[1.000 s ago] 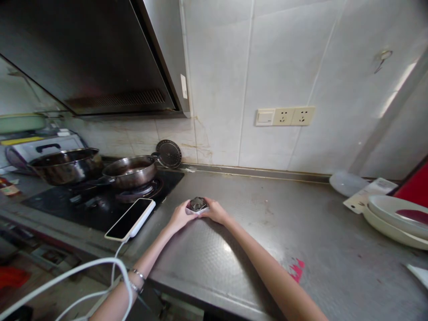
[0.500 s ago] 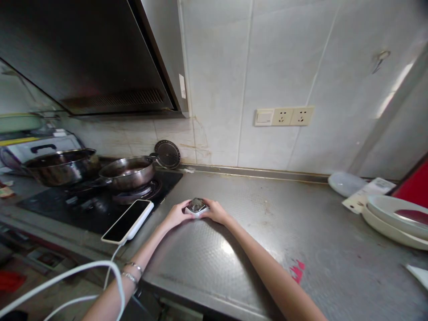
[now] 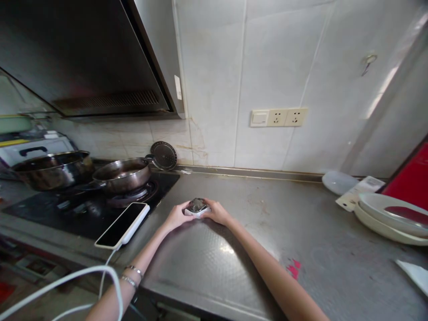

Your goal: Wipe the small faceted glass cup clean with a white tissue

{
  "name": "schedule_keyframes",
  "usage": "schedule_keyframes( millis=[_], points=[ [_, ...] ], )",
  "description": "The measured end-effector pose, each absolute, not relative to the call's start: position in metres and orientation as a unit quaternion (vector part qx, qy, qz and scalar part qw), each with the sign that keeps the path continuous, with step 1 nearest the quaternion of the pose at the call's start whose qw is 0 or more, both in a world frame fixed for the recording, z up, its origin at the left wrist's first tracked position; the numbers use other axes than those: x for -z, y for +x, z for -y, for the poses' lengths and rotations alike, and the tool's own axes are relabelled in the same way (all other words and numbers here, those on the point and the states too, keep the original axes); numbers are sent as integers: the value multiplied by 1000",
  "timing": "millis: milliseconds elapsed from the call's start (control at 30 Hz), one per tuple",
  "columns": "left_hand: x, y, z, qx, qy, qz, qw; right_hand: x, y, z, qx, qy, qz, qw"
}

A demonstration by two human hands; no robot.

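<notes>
Both my hands rest on a steel counter [image 3: 234,249] and close round a small white dish [image 3: 197,213] holding something dark and shiny [image 3: 196,205]. My left hand [image 3: 177,216] cups its left side, fingers curled against it. My right hand [image 3: 218,212] grips the right side the same way. The dish sits on the counter just right of the stove.
A phone on a white power bank [image 3: 122,225] with a white cable [image 3: 67,281] lies at the stove's edge. A pan [image 3: 121,174] and a pot [image 3: 50,168] stand on the black hob. Stacked white plates [image 3: 388,218] sit at far right, a hood [image 3: 83,58] hangs above.
My hands and the dish have stayed put. The view has shifted slightly, so everything sits a little further left in the picture.
</notes>
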State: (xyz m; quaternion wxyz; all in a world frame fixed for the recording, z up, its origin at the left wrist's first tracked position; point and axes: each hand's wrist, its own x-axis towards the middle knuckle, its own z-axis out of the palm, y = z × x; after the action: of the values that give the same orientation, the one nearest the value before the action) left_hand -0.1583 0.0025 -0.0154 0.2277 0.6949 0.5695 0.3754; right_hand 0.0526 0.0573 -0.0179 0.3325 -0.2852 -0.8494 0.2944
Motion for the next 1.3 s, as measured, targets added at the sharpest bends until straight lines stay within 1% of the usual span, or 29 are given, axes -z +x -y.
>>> schedule_keyframes(
  millis=[133,333,533,700,1000,1300],
  points=[
    [4,-134,-5,-373,718,-540,233,11,80,-55,-291,-290,842,349],
    [-9,-76,-14,-359,755,-501,224,2,142,-46,-285,-330,825,360],
    [-6,-12,-26,-358,776,-463,236,1,208,-33,-276,-399,788,379],
    [0,26,-29,-340,798,-436,240,5,248,-20,-269,-429,773,382],
    [18,46,-29,-315,803,-454,223,19,270,-4,-282,-459,756,372],
    [21,47,-29,-300,821,-435,217,14,273,-2,-283,-467,754,364]
  ],
)
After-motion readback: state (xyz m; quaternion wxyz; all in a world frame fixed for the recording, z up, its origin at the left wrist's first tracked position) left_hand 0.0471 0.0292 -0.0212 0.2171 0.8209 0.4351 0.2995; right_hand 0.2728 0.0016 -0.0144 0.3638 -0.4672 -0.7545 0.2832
